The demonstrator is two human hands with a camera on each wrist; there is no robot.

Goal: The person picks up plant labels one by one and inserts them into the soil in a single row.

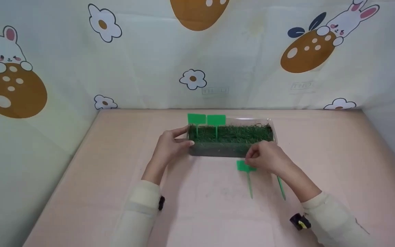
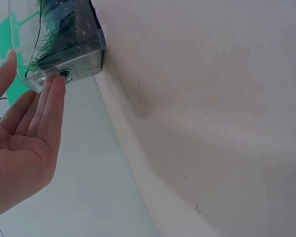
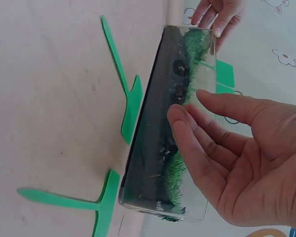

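Observation:
A clear plastic box (image 1: 214, 150) holds dark soil topped with green grass (image 1: 249, 133). Two green plant labels (image 1: 196, 118) stand upright side by side in the grass at its left end. My left hand (image 1: 170, 146) holds that end, thumb at the front corner and fingers (image 2: 53, 106) against the end wall. In front of the box, my right hand (image 1: 267, 156) hovers with thumb and fingertips apart and nothing between them, as the right wrist view shows. Below it lies a loose green label (image 3: 131, 111); another label (image 3: 64, 199) lies farther right, partly hidden by the hand in the head view.
The pale pink tabletop (image 1: 115, 171) extends around the box. A cloth backdrop (image 1: 149, 61) printed with rabbits and flowers rises along the back edge, with more cloth at the sides. Small black devices (image 1: 300, 221) sit at both wrists.

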